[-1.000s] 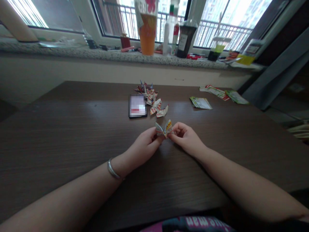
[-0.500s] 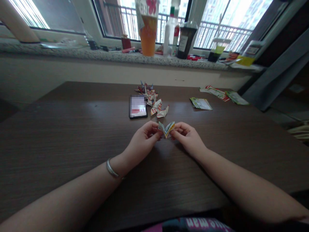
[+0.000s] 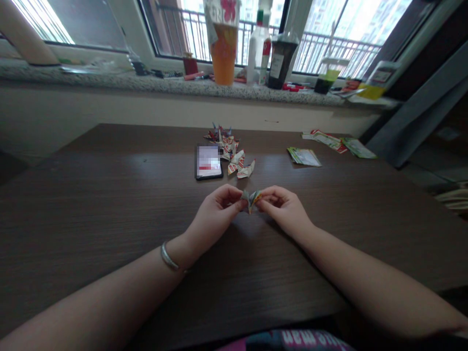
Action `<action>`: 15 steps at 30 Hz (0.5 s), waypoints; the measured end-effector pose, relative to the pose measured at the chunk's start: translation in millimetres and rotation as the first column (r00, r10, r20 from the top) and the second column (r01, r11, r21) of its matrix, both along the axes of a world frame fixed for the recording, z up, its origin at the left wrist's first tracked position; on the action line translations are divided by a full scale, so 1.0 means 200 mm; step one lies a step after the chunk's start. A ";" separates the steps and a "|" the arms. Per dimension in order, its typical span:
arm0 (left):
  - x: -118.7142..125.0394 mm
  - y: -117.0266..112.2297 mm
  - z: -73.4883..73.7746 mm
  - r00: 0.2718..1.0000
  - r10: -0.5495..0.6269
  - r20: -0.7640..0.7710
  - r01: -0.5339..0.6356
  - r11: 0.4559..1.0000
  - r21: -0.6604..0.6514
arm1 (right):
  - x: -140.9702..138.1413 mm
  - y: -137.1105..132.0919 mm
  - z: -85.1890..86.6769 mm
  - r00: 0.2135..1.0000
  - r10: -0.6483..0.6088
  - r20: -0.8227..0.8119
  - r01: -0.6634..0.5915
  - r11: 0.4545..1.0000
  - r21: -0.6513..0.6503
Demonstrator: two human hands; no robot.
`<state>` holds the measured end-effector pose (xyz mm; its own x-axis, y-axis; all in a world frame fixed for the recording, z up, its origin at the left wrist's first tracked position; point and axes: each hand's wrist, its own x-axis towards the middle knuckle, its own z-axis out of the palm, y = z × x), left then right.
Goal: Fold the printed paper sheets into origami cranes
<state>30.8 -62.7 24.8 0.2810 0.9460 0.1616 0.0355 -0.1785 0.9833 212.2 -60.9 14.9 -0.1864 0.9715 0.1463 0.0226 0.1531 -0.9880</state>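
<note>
Between my two hands is a small folded paper figure [image 3: 250,199], printed in green, white and yellow, with two flaps up and a point facing down. My left hand [image 3: 222,204], with a silver bangle on the wrist, pinches its left flap. The right flap is pinched between the thumb and fingers of my right hand [image 3: 280,204]. Just beyond my hands lie several finished-looking folded paper pieces [image 3: 237,162], white with red print. Behind them sits a cluster of darker red and blue folded pieces [image 3: 219,132].
A phone [image 3: 208,162] lies left of the folded pieces. Flat paper sheets [image 3: 304,157] are stacked to the right, with more paper strips [image 3: 329,140] behind. On the windowsill stand a tall cup of orange drink [image 3: 224,53], bottles [image 3: 253,53] and a dark cup [image 3: 281,62].
The paper figure has dropped slightly and its two flaps are closer together. My right hand has come a little nearer to my left.
</note>
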 end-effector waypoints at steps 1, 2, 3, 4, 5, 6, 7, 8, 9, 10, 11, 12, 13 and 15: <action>0.00 0.00 0.00 1.000 0.005 0.001 -0.005 1.000 0.001 | 0.00 0.00 0.00 1.000 -0.008 -0.010 0.008 1.000 0.004; 0.00 0.00 0.00 1.000 0.009 0.000 -0.009 1.000 0.001 | 0.00 0.00 0.00 1.000 -0.023 -0.007 0.023 1.000 0.011; 0.00 0.00 0.00 1.000 0.009 0.000 -0.009 1.000 -0.001 | 0.00 0.00 0.00 0.999 -0.039 0.006 0.039 0.999 0.020; 0.01 0.00 0.00 1.000 0.008 0.005 -0.008 1.000 -0.002 | 0.01 0.00 0.00 0.998 -0.051 0.025 0.050 0.998 0.027; 0.01 0.00 0.00 1.000 0.005 0.012 -0.004 1.000 -0.003 | 0.01 0.00 0.00 0.997 -0.057 0.045 0.055 0.998 0.033; 0.01 0.00 0.00 1.000 0.001 0.018 -0.001 1.000 -0.004 | 0.01 0.00 0.00 0.996 -0.058 0.066 0.056 0.998 0.038; 0.01 -0.01 0.00 1.000 -0.002 0.021 0.002 1.000 -0.004 | 0.01 -0.01 0.00 0.995 -0.059 0.084 0.056 0.998 0.042; 0.01 -0.01 0.00 1.000 -0.006 0.020 0.006 1.000 -0.004 | 0.01 -0.01 0.01 0.993 -0.061 0.097 0.057 0.997 0.047; 0.01 -0.01 0.00 1.000 -0.006 0.018 0.006 1.000 -0.004 | 0.01 -0.01 0.01 0.992 -0.064 0.104 0.059 0.997 0.051; 0.01 -0.01 0.00 1.000 -0.002 0.019 0.002 1.000 -0.002 | 0.01 -0.01 0.01 0.992 -0.066 0.106 0.061 0.997 0.052; 0.01 -0.01 0.00 1.000 0.003 0.024 -0.003 1.000 0.002 | 0.00 -0.02 0.02 0.993 -0.065 0.102 0.060 0.997 0.050; 0.01 -0.01 0.00 0.999 0.007 0.031 -0.008 1.000 0.006 | 0.00 -0.02 0.02 0.994 -0.059 0.091 0.055 0.997 0.046; 0.01 -0.01 0.00 0.999 0.008 0.039 -0.009 1.000 0.008 | 0.00 -0.02 0.02 0.996 -0.048 0.075 0.045 0.998 0.042; 0.01 -0.01 0.00 0.999 0.008 0.048 -0.008 1.000 0.006 | 0.00 -0.02 0.03 0.999 -0.018 0.029 0.017 0.999 0.038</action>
